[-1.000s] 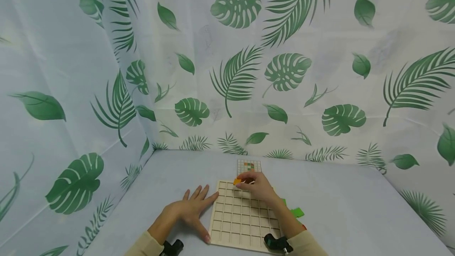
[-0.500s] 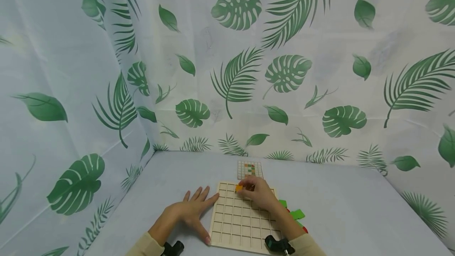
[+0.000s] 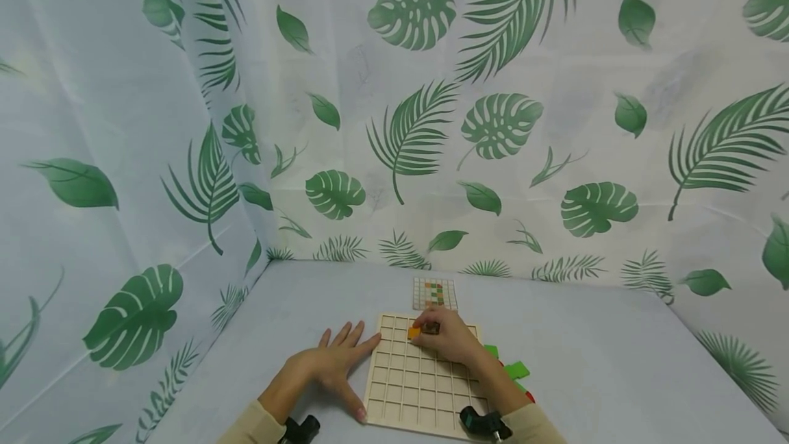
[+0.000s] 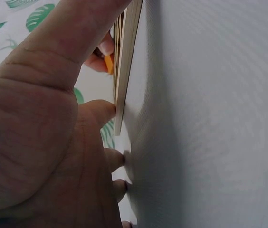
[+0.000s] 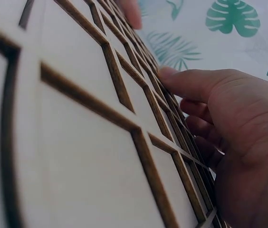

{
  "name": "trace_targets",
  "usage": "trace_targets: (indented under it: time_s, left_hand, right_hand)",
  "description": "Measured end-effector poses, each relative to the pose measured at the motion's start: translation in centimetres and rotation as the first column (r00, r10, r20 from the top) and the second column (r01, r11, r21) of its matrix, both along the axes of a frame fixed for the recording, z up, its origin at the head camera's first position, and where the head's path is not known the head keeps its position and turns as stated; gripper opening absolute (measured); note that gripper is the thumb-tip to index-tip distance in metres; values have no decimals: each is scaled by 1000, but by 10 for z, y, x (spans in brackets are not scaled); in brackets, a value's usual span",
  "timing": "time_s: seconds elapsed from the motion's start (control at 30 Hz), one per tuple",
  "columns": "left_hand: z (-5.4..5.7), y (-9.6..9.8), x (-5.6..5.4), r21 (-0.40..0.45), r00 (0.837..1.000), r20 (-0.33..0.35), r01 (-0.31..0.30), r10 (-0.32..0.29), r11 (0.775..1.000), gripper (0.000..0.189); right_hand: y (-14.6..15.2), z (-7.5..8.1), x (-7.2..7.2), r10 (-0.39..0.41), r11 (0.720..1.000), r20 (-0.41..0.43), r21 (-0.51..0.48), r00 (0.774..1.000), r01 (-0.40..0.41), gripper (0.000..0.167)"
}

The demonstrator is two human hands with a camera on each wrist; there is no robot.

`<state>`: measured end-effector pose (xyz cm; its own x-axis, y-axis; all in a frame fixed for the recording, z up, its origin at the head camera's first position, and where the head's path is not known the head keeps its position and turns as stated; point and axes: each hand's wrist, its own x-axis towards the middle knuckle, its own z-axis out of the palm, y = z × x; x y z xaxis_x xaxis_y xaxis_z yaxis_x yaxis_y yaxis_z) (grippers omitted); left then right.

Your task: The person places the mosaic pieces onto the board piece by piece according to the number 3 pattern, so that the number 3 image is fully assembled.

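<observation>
A pale wooden grid board (image 3: 407,389) with square recesses lies on the table. My left hand (image 3: 327,365) rests beside it with fingers spread; thumb and index fingertip touch its left edge, as the left wrist view also shows along the board's side (image 4: 127,61). Between thumb and fingers my right hand (image 3: 455,338) pinches an orange square tile (image 3: 414,333) at the far rows, close over the recesses. From the right wrist, the grid (image 5: 86,142) fills the left of the picture and the right hand (image 5: 248,109) bends over its far part, the tile hidden there.
Behind the board lies a small card (image 3: 419,292) printed with a grid of coloured squares. Green tiles (image 3: 516,370) and a red piece (image 3: 530,397) lie right of the board, partly behind the right forearm. A leaf-patterned cloth (image 3: 394,225) hangs behind the table.
The right hand has brought the orange tile from the board's far edge slightly toward the person, down to the recesses. The left hand stays in place.
</observation>
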<state>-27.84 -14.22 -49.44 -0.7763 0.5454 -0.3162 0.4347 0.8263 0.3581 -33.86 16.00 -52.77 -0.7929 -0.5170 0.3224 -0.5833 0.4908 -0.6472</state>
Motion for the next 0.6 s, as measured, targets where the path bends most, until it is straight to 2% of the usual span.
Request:
trace_targets:
  time_s: [0.3, 0.6]
  left_hand:
    - [4, 3, 2, 2, 1000, -7, -13, 13, 1000, 135]
    - [2, 2, 4, 5, 1000, -2, -15, 15, 1000, 135]
  right_hand:
    - [-2, 5, 1, 7, 1000, 26, 30, 1000, -8, 19]
    - [-4, 8, 5, 2, 999, 57, 41, 998, -4, 17]
